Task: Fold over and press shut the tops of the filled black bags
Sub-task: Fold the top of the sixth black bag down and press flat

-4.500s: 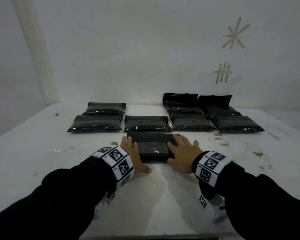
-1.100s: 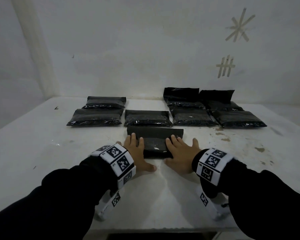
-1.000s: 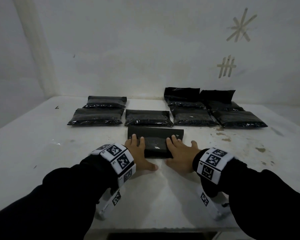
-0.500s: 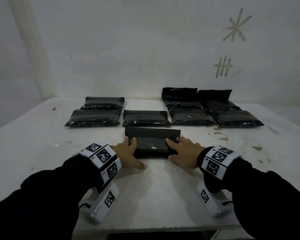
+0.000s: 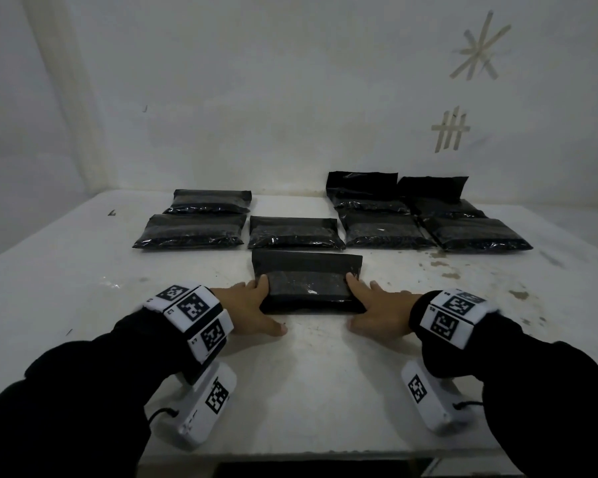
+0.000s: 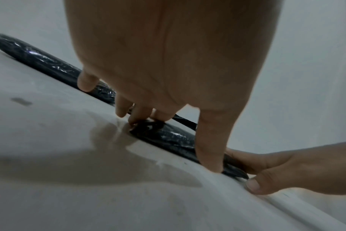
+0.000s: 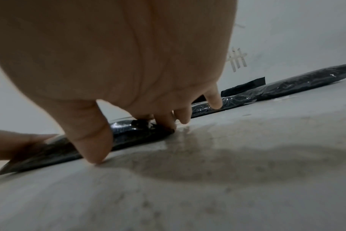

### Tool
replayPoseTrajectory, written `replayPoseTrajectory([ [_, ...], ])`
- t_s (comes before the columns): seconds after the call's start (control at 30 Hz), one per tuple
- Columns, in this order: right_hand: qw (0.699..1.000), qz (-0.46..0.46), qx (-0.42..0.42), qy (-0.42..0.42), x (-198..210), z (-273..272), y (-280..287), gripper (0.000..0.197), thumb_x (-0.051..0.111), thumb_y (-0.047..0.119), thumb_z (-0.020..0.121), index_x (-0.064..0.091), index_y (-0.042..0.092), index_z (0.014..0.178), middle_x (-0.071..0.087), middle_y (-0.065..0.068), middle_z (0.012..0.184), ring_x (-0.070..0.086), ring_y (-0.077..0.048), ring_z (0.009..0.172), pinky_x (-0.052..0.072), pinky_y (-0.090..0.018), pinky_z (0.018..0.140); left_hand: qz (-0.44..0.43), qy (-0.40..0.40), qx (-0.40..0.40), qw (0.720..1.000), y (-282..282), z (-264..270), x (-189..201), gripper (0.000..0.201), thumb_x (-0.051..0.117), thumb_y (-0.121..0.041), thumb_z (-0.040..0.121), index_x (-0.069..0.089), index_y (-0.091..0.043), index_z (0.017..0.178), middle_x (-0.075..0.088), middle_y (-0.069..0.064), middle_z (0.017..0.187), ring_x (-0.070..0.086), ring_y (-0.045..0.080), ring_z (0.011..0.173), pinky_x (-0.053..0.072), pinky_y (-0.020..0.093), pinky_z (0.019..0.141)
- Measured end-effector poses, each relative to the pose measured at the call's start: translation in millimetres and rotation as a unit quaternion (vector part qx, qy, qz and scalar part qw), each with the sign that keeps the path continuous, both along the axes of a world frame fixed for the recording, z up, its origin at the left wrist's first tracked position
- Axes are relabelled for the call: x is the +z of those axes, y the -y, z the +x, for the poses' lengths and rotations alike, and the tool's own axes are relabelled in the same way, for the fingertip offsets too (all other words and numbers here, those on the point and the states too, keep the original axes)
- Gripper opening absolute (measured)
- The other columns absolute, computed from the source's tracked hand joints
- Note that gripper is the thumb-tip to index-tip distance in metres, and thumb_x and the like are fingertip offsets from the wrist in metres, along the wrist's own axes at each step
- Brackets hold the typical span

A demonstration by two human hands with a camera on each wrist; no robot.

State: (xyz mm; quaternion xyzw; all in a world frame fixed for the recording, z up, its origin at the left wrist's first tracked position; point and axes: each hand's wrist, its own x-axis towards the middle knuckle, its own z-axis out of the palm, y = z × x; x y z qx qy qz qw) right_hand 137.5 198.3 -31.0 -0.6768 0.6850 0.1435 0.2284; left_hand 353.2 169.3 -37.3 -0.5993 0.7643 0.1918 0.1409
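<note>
A filled black bag (image 5: 308, 284) lies flat on the white table (image 5: 308, 374) in front of me, its flat top band on the far side. My left hand (image 5: 252, 310) rests at its left edge, fingers fairly straight against the side and thumb on the table by the near corner. My right hand (image 5: 377, 310) mirrors it at the right edge. In the left wrist view the fingertips (image 6: 136, 120) touch the bag's end (image 6: 174, 137). The right wrist view shows the thumb (image 7: 95, 150) down beside the bag (image 7: 132, 137).
Three flat black bags (image 5: 190, 231) (image 5: 209, 201) (image 5: 296, 232) lie behind on the left and centre. Several more (image 5: 384, 231) (image 5: 473, 234) lie at the right, the back two with tops standing against the wall (image 5: 363, 188). Brown stains (image 5: 442, 267) mark the table.
Both hands slid outward from the top of the near bag to its left and right edges. The bag stays in place on the table.
</note>
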Motion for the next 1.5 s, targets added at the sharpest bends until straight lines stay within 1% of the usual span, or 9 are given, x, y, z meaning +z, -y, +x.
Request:
replayPoseTrajectory([
  [0.1,0.999,-0.014,0.020,-0.042,-4,2,1,0.082,0.036,0.049,0.095,-0.022,0.026,0.147,-0.013,0.000,0.159,-0.008,-0.019,0.147,0.000,-0.050,0.117,0.021,0.026,-0.008,0.999,-5,-1,2,0.100,0.045,-0.061,0.088,-0.021,-0.016,0.148,-0.011,0.004,0.159,-0.006,0.020,0.147,0.007,0.045,0.119],
  [0.23,0.998,-0.023,0.016,-0.054,-7,5,1,0.081,0.034,0.049,0.094,-0.022,0.025,0.147,-0.012,0.000,0.159,-0.008,-0.019,0.147,-0.005,-0.052,0.116,0.006,0.046,-0.013,0.999,-13,-6,4,0.103,0.046,-0.062,0.087,-0.022,-0.015,0.147,-0.011,0.004,0.159,-0.004,0.021,0.147,0.004,0.049,0.116],
  [0.43,1.000,-0.007,-0.005,-0.025,0,6,-5,0.079,0.034,0.048,0.096,-0.023,0.026,0.147,-0.013,-0.003,0.159,-0.009,-0.021,0.147,-0.003,-0.045,0.117,0.018,0.014,0.023,0.999,-19,-1,6,0.101,0.045,-0.062,0.087,-0.022,-0.017,0.148,-0.010,0.006,0.159,0.000,0.022,0.147,0.003,0.046,0.117],
  [0.73,0.998,-0.035,0.012,-0.053,-13,7,-2,0.085,0.035,0.053,0.092,-0.021,0.023,0.148,-0.013,0.002,0.159,-0.009,-0.017,0.147,-0.007,-0.051,0.117,-0.030,0.051,0.003,0.998,-15,-4,-9,0.105,0.044,-0.067,0.084,-0.018,-0.012,0.149,-0.013,-0.001,0.159,-0.005,0.018,0.147,-0.001,0.050,0.116],
  [1.03,0.997,-0.041,0.004,-0.067,-13,11,0,0.084,0.034,0.055,0.092,-0.019,0.023,0.148,-0.011,0.000,0.159,-0.009,-0.017,0.147,-0.007,-0.051,0.116,-0.031,0.039,0.008,0.999,-19,-8,-2,0.102,0.045,-0.063,0.087,-0.015,-0.010,0.149,-0.008,0.001,0.159,-0.002,0.019,0.147,0.004,0.046,0.116],
  [1.13,0.998,-0.042,-0.007,-0.038,-10,10,1,0.082,0.033,0.057,0.093,-0.016,0.023,0.149,-0.005,-0.002,0.160,-0.003,-0.020,0.147,0.000,-0.049,0.117,-0.029,0.025,0.006,0.999,-16,-8,0,0.097,0.042,-0.063,0.088,-0.012,-0.011,0.150,-0.002,0.001,0.160,0.004,0.019,0.147,0.008,0.045,0.116],
  [1.3,0.988,-0.086,-0.043,0.119,0,-2,5,0.078,0.049,0.045,0.093,0.004,0.021,0.152,0.034,-0.005,0.151,0.039,-0.023,0.133,0.031,-0.029,0.105,-0.044,-0.070,0.017,0.996,-8,-3,1,0.081,0.051,-0.054,0.089,0.010,-0.019,0.150,0.038,0.002,0.147,0.038,0.021,0.133,0.027,0.033,0.106],
  [1.37,0.977,-0.120,-0.060,0.167,-1,-5,9,0.077,0.053,0.039,0.093,0.007,0.019,0.151,0.036,-0.006,0.150,0.040,-0.022,0.133,0.032,-0.028,0.105,-0.072,-0.094,0.030,0.993,-3,-3,4,0.067,0.054,-0.048,0.090,0.026,-0.020,0.144,0.047,0.001,0.140,0.045,0.020,0.127,0.031,0.031,0.100],
  [1.5,0.970,-0.147,-0.052,0.185,-8,-8,15,0.071,0.054,0.031,0.095,0.012,0.019,0.152,0.033,-0.006,0.151,0.034,-0.020,0.137,0.029,-0.027,0.108,-0.115,-0.125,0.046,0.984,7,-6,3,0.045,0.060,-0.038,0.088,0.048,-0.012,0.124,0.055,0.007,0.127,0.053,0.023,0.114,0.043,0.029,0.093],
])
